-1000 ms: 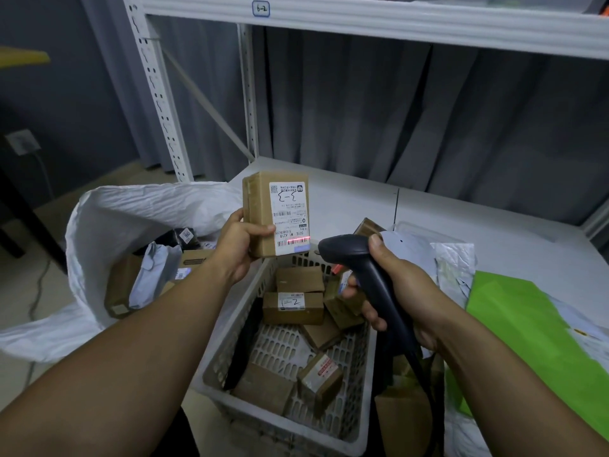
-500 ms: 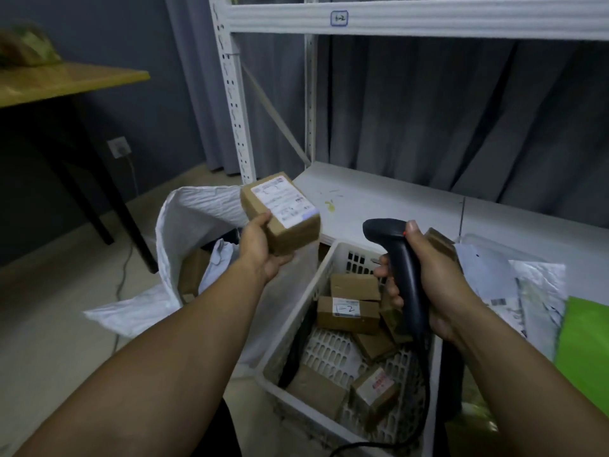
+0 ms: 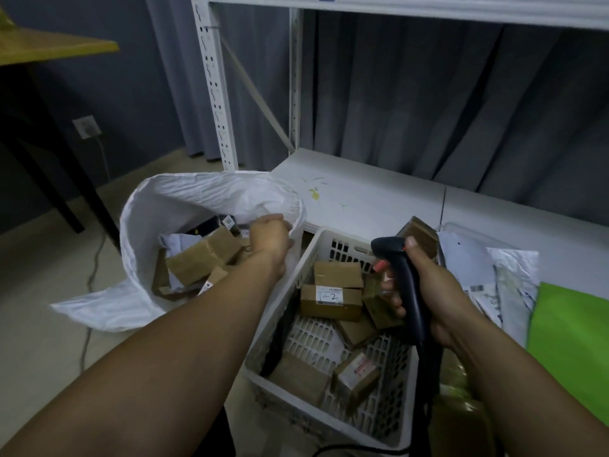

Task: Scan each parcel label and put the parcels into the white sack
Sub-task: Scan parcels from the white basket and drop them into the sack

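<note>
The white sack (image 3: 211, 192) stands open on the floor at the left, with several brown parcels inside, one large box (image 3: 204, 255) lying on top. My left hand (image 3: 268, 234) hangs over the sack's right rim, back of the hand up, fingers bent downward, with no parcel in it. My right hand (image 3: 438, 301) grips the dark barcode scanner (image 3: 389, 249) above the white plastic basket (image 3: 280, 311). Several brown parcels lie in the basket, one labelled box (image 3: 331, 300) near its far end.
The basket sits against a white shelf surface (image 3: 362, 196). Grey-white mailers (image 3: 494, 275) and a green sheet (image 3: 573, 341) lie at the right. A white rack upright (image 3: 214, 84) rises behind the sack. A black table leg (image 3: 49, 166) and a floor cable (image 3: 95, 258) are at the left.
My left hand carried the scanned box left over the sack and no longer holds it; a box now lies in the sack. The scanner lowered and turned away.
</note>
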